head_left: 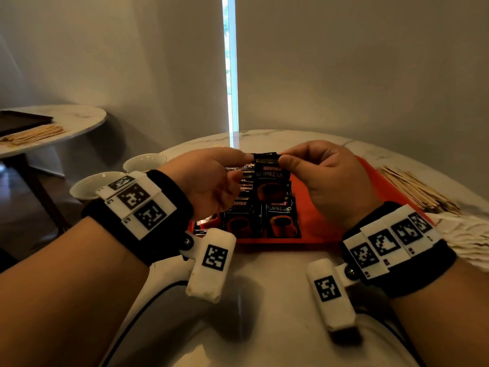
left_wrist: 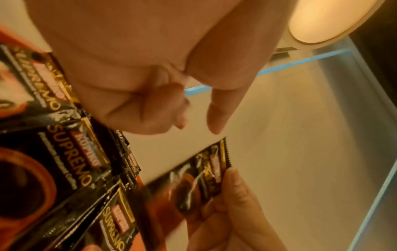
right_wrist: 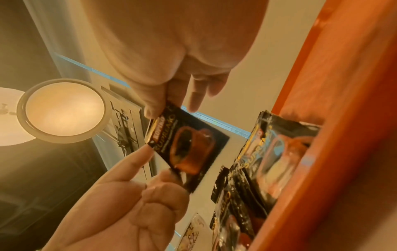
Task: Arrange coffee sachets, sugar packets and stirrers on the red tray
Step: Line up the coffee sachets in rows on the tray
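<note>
Saucers sit far left, off the tray. Your left hand pinches one top corner of a coffee sachet, your right hand pinches the other; it hangs above the red tray. Under it, more sachets already lie in overlapping rows on the tray's left part. Right half is bare. Stirrers and what look like sugar packets sit on the table right of the tray. Roughly a third done, I'd judge.
</note>
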`<control>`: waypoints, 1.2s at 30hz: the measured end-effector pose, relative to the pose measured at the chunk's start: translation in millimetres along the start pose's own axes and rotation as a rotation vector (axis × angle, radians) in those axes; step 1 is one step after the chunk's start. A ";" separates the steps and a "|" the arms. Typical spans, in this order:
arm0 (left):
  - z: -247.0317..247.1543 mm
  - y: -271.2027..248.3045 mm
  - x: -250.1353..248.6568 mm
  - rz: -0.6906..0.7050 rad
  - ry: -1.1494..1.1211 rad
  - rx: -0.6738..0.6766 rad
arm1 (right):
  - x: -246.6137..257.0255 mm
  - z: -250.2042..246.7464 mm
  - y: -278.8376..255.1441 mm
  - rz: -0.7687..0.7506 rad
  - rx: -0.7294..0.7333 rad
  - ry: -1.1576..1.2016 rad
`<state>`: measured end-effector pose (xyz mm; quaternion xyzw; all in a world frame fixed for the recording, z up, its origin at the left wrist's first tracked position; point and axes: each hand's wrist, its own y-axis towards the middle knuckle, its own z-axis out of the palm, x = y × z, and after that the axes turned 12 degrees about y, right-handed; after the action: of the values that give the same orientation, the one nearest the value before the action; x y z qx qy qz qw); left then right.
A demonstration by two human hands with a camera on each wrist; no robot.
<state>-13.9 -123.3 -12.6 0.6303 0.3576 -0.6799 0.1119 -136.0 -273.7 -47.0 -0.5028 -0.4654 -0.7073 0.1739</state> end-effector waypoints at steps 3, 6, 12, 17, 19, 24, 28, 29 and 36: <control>-3.6 1.9 -1.1 0.049 0.048 0.064 | 0.6 -1.1 1.5 0.020 -0.039 0.024; 2.4 0.2 0.9 0.130 0.164 0.086 | 0.4 0.3 1.1 0.060 -0.018 0.047; 10.1 5.8 3.7 0.226 0.231 -0.100 | -1.1 2.9 0.7 0.138 -0.010 0.129; 8.3 5.3 2.9 0.254 0.207 -0.104 | -6.0 6.2 2.6 0.242 -0.021 0.233; 8.9 2.8 1.9 0.254 0.220 -0.080 | -6.1 6.6 1.9 0.252 -0.032 0.241; 10.1 3.5 1.7 0.256 0.279 -0.117 | -3.1 5.9 0.0 0.251 -0.017 0.210; -1.7 1.9 -0.8 0.229 0.303 -0.127 | -6.9 5.8 2.2 0.252 -0.033 0.250; -7.2 0.6 -1.8 0.217 0.300 -0.131 | -9.9 4.1 4.6 0.254 -0.057 0.253; -75.0 6.4 2.4 0.115 0.375 -0.317 | -32.5 -13.4 14.2 0.330 -0.161 0.254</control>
<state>47.7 -80.1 -13.3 0.7394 0.4379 -0.4788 0.1797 -119.1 -299.3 -69.3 -0.4914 -0.2931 -0.7619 0.3035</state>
